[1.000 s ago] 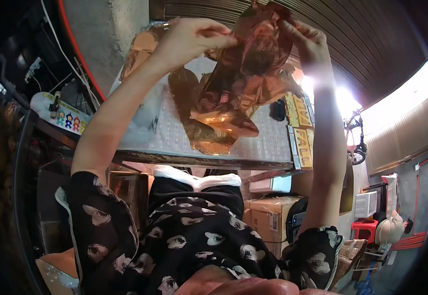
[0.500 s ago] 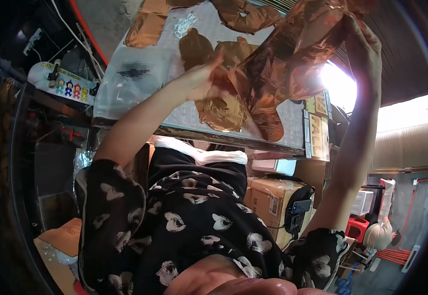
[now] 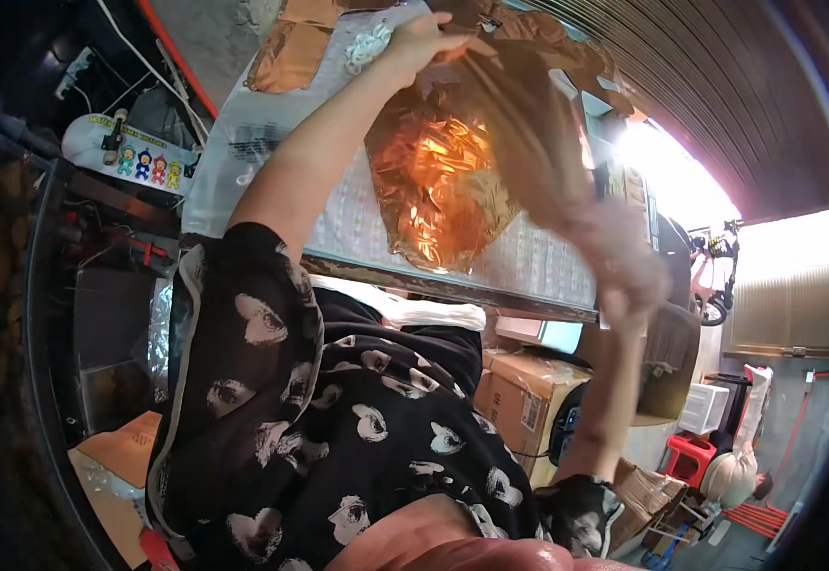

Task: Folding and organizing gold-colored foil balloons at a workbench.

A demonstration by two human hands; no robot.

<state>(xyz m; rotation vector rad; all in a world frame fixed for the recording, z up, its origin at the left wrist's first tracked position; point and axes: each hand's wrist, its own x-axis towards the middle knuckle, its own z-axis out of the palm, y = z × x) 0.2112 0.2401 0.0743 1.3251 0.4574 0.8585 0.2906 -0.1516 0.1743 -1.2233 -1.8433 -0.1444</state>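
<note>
While blur is obscuring part of the work, the held foil (image 3: 529,119) is spanning the two hands above the right half of the table (image 3: 548,266). The right hand (image 3: 621,252) is clenching its near end over the table's right side; individual fingers are not resolving. The left hand (image 3: 422,49) is meeting its other end above the table's far half, fingers extended; whether they are pinching or merely touching, I cannot tell.

A flat foil (image 3: 438,190), copper-coloured and creased, is lying mid-table toward the near edge, beneath the held foil. A corner foil (image 3: 288,59) is resting at the table's far left, with a white cord (image 3: 368,48) lying to its right. A clear bag (image 3: 243,157) is covering part of the table's left side. A skateboard (image 3: 134,152) is standing left of the table, and a carton (image 3: 519,395) is sitting below its near right edge.

In my judgement, the step in hand is straightening the held foil between the hands. The next move is calling for a sure left grip, even tension against tearing, and clearance from the flat foil.
</note>
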